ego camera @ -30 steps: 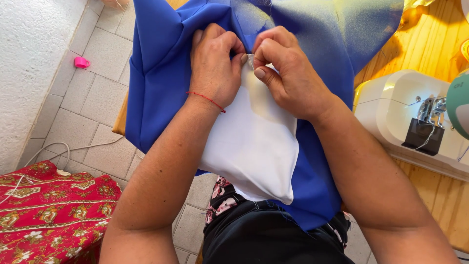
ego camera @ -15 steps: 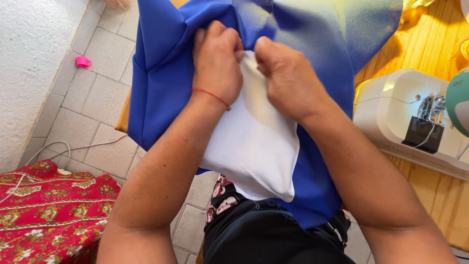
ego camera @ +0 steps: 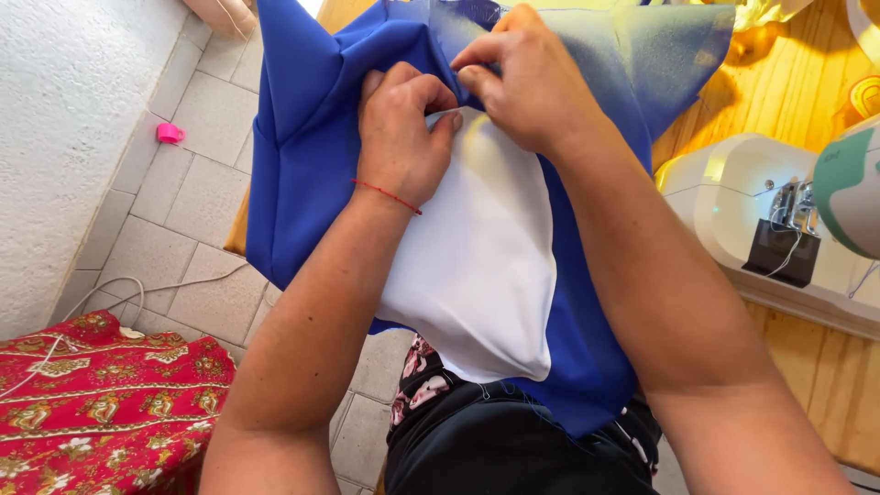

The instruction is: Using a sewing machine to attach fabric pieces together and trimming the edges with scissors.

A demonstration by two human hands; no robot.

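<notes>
A large blue cloth (ego camera: 302,137) hangs from the wooden table over my lap, with a white fabric piece (ego camera: 486,257) lying on top of it. My left hand (ego camera: 399,137), a thin red string around its wrist, pinches the top edge of the white fabric against the blue cloth. My right hand (ego camera: 527,82) grips the same edge just to the right, fingertips touching those of the left hand. Both forearms cross the cloth from below.
A white sewing machine (ego camera: 779,220) stands on the wooden table (ego camera: 825,385) at right. Left is a tiled floor (ego camera: 174,238) with a white cable, a small pink object (ego camera: 170,133), a rough white wall (ego camera: 64,119), and a red patterned cloth (ego camera: 101,403).
Both hands have shifted slightly up and right along the fabric edge. The right hand now sits higher, over the blue cloth, and more of the white fabric shows.
</notes>
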